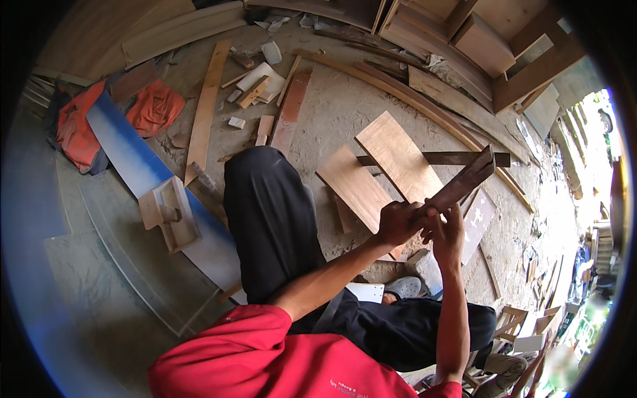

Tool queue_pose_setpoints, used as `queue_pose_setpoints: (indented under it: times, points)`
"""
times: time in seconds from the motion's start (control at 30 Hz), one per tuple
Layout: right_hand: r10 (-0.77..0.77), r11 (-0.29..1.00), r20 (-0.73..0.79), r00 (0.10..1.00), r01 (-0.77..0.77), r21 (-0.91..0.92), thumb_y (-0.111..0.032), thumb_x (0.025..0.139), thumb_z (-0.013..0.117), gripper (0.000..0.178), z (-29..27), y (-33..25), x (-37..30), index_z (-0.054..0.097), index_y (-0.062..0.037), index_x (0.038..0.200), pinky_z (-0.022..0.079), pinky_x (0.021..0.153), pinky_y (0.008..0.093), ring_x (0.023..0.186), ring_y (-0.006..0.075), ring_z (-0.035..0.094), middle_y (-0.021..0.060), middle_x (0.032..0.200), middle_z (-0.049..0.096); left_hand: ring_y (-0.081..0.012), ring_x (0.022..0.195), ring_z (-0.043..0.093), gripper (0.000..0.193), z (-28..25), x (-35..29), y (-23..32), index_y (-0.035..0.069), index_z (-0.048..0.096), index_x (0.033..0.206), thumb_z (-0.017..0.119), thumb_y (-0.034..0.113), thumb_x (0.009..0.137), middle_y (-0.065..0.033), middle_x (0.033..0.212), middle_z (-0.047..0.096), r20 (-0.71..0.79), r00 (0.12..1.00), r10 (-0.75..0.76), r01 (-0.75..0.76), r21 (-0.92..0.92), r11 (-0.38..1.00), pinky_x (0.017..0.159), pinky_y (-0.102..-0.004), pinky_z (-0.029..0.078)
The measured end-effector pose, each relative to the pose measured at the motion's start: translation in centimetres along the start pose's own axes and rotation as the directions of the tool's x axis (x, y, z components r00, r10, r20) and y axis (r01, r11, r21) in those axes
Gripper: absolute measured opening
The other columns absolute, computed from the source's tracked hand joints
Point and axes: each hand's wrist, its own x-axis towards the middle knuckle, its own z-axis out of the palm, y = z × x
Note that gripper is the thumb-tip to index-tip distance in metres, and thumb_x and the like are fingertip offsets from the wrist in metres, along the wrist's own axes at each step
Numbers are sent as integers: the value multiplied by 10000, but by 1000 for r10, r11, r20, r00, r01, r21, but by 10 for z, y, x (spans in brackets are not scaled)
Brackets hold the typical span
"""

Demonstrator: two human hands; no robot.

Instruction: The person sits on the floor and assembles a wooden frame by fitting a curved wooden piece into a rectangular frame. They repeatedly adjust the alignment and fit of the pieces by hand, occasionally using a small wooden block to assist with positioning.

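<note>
A long dark brown strip [462, 184], with a split or folded far end, points up and to the right in front of me; its exact kind I cannot make out. My left hand [400, 223] is closed around its near end. Right beside it, my right hand [445, 232] has its fingers closed on the same end. Beyond my hands lie two light plywood boards [399, 154] [355, 187], side by side and tilted. A narrow dark wooden batten [458, 158] passes under them.
On the left, a blue-and-white board [129, 146] carries a small wooden box frame [180, 211]. An orange-red cloth [154, 108] lies near it. Planks [210, 106] and offcuts are strewn over the dusty floor. A wooden cabinet frame [484, 46] stands at the far right.
</note>
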Motion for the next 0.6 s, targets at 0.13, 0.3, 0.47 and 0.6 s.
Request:
queue_pose_setpoints:
  times: [0.13, 0.3, 0.47, 0.6]
  points:
    - [-121, 992, -40, 992, 123, 42, -161, 937, 575, 237, -8, 0, 0, 541, 8, 1099, 420, 479, 213, 569, 82, 560, 75, 830, 622, -303, 557, 616, 371, -5, 1, 8, 84, 684, 859, 624, 451, 841, -121, 583, 601, 39, 997, 63, -61, -36, 997, 544, -387, 487]
    - [-137, 991, -82, 987, 137, -7, -221, 934, 582, 263, -30, -9, 0, 568, 1, 1074, 388, 479, 201, 554, 58, 503, 48, 797, 605, -331, 729, 640, 566, -18, 11, 25, 120, 485, 1319, 577, 451, 870, -145, 779, 654, 346, 938, -11, 32, -57, 998, 664, -399, 494]
    - [-133, 990, -118, 984, 137, 30, -187, 938, 570, 230, -62, -8, 6, 574, -1, 1073, 405, 504, 212, 589, 59, 503, 73, 939, 637, -195, 700, 658, 429, -27, 22, 14, 80, 522, 1283, 599, 270, 906, -78, 714, 652, 21, 993, -112, 114, -172, 978, 667, -324, 515]
    - [-189, 981, -123, 974, 192, 19, -192, 934, 576, 249, -86, -2, 11, 573, 2, 1090, 405, 511, 213, 577, 61, 495, 57, 906, 632, -75, 609, 517, 173, -59, 76, 12, 21, 607, 967, 550, 183, 947, 0, 665, 559, -380, 912, -152, 86, -185, 979, 604, -235, 446]
